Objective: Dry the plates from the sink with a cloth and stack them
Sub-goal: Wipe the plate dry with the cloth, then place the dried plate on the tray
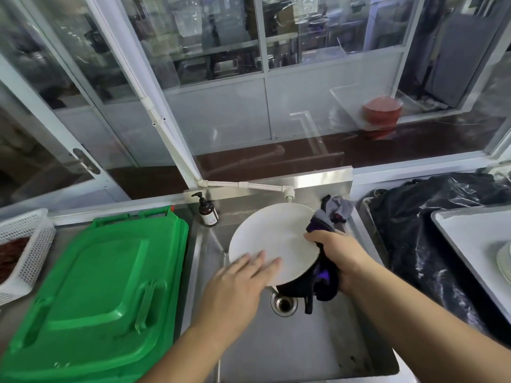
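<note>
A round white ceramic plate [272, 241] is held tilted over the steel sink [304, 341]. The left hand [243, 280] lies flat, fingers spread on its near face. The right hand [340, 255] grips the rim through a dark purple cloth [325, 283]. The plate is stiff, probably wet and slippery, and would chip against the sink wall. There is open room right of the right hand, where stacked white plates [504, 261] seem to sit.

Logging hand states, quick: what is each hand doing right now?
Left hand: open, fingers flat on the plate.
Right hand: closed on the plate's edge with the dark cloth.
</note>
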